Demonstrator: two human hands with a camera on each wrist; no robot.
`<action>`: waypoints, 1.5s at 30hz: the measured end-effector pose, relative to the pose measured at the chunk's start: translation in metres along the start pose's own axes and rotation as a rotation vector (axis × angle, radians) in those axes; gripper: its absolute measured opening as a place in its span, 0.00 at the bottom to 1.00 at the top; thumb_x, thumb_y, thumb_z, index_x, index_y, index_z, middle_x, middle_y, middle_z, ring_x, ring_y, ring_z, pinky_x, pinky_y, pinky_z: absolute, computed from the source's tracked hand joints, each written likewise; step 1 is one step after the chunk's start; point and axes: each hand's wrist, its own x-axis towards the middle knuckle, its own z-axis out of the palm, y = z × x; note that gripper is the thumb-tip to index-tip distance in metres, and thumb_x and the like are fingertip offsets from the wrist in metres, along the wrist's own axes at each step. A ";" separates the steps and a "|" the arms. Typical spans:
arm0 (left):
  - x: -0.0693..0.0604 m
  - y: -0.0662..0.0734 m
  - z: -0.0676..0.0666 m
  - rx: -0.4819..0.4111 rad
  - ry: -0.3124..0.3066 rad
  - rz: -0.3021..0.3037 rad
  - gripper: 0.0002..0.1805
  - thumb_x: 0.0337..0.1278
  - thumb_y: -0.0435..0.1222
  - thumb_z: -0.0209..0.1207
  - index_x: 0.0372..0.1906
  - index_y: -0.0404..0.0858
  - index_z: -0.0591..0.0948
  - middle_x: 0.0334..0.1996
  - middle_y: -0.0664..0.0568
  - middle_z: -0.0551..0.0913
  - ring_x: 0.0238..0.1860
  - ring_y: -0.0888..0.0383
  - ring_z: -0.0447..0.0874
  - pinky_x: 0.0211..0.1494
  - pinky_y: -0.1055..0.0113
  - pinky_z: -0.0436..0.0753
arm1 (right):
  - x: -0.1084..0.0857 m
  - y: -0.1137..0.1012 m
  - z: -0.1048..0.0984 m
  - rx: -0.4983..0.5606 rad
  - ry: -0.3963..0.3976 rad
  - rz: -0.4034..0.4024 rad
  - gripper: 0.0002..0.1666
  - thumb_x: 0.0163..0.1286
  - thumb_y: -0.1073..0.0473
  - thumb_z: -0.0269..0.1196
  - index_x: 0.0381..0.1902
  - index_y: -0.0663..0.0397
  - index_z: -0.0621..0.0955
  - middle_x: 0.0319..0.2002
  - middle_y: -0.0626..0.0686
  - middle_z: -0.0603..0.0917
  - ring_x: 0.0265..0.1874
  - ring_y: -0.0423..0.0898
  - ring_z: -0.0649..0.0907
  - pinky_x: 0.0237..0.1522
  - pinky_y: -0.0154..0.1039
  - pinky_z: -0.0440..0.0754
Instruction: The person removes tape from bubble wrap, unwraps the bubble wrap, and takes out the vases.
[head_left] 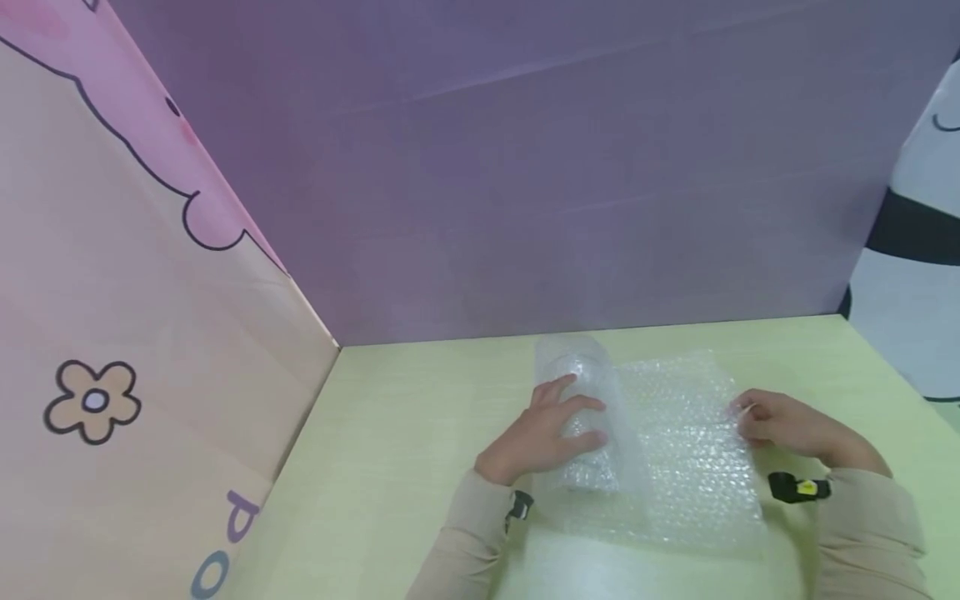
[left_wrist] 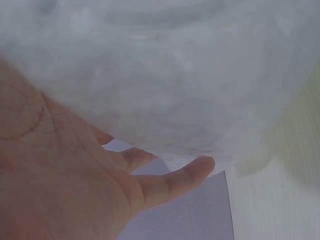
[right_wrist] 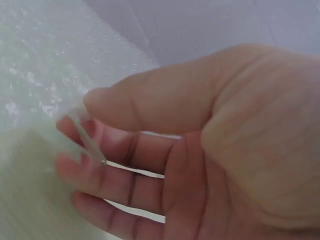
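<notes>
The bubble wrap (head_left: pixel 690 450) lies on the table (head_left: pixel 405 417), seemingly only part rolled: its left end forms a thick bundle (head_left: pixel 581 423), while the right stretch remains flat and loose. The left hand (head_left: pixel 536 437) rests on the bundle, fingers spread; the right hand (head_left: pixel 806 429) pinches the free edge. What the cloudy layers enclose is hard to tell.

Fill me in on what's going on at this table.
A person's left hand rests, fingers spread, on a bulky bundle of bubble wrap, while their right hand pinches the right edge of the bubble wrap sheet. The sheet lies spread out between the hands on the pale table, not wound around the bundle at this moment. I can't tell whether anything is inside the bundle.
</notes>
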 end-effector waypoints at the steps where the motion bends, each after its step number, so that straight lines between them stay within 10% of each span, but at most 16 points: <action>1: 0.000 0.000 0.000 0.002 -0.001 0.001 0.26 0.70 0.63 0.52 0.68 0.61 0.76 0.83 0.52 0.52 0.83 0.48 0.47 0.73 0.37 0.71 | -0.001 0.000 -0.001 -0.013 0.013 0.011 0.15 0.74 0.68 0.54 0.54 0.74 0.73 0.37 0.53 0.84 0.32 0.33 0.80 0.36 0.32 0.81; 15: 0.000 0.001 0.001 -0.005 0.002 -0.004 0.27 0.70 0.63 0.52 0.68 0.61 0.76 0.83 0.51 0.52 0.83 0.49 0.47 0.71 0.37 0.73 | 0.001 -0.019 -0.011 -0.058 0.201 0.124 0.26 0.82 0.53 0.51 0.61 0.72 0.70 0.51 0.68 0.81 0.41 0.47 0.82 0.39 0.39 0.80; 45: -0.001 0.006 0.004 -0.053 -0.030 -0.080 0.34 0.63 0.70 0.53 0.71 0.65 0.71 0.85 0.52 0.43 0.85 0.52 0.39 0.71 0.36 0.72 | 0.016 -0.034 0.011 0.045 -0.058 0.096 0.32 0.83 0.51 0.50 0.68 0.75 0.65 0.47 0.62 0.85 0.43 0.50 0.84 0.44 0.43 0.83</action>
